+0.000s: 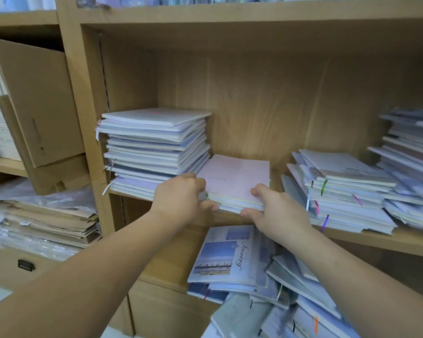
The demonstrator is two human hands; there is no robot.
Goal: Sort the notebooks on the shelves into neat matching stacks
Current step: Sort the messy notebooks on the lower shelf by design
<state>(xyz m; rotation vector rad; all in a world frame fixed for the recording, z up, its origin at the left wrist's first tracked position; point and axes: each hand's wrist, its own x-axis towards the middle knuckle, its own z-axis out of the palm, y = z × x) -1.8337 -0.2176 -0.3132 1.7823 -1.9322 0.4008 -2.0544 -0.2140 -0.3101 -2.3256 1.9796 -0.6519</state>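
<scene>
Left hand (181, 193) and right hand (276, 208) grip the pink notebook stack (235, 181) between them; tall stack (154, 147) just left.

Bears a tall stack (154, 147) against the left wall of the shelf (376, 240); a low pink stack (235, 181) just beside it, at the front edge; a ragged stack (347, 198) touching a far-right stack (410, 167). Holds a slumped heap (230, 259) on the lower shelf (171, 262).
</scene>
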